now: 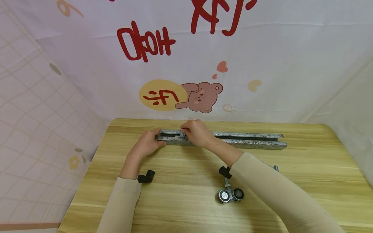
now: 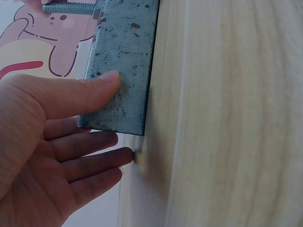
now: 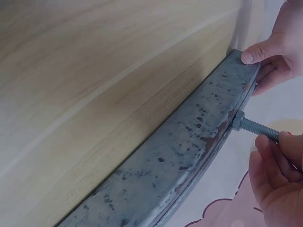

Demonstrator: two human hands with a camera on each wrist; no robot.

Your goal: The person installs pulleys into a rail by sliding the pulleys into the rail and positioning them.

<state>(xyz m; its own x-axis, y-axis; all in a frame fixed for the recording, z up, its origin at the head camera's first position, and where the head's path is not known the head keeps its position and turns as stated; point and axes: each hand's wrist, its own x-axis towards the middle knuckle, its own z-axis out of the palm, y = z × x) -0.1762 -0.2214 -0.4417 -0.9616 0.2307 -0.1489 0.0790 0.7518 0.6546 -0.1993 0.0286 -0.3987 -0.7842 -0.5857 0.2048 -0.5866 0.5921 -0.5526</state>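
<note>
A speckled galvanized steel rail [image 1: 253,144] with a slot along its top lies across the back of the table. My left hand [image 1: 146,142] holds its left end, the thumb [image 2: 102,90] on the near face and the other fingers around the end and far side. My right hand [image 1: 198,132] pinches the threaded shank of a bolt [image 3: 258,128] between thumb and fingers. The bolt stands out of the slot a short way from the left hand, with a nut [image 3: 237,121] right at the slot. Whatever is below the nut is hidden inside the rail.
A roller trolley [image 1: 230,194] with a bolt and a black cap [image 1: 224,171] lies near the right forearm. A black elbow-shaped piece [image 1: 147,176] rests by the left wrist. Past the right sleeve shows a metal rod end [image 1: 276,168]. A printed cloth [image 1: 262,64] hangs behind the table.
</note>
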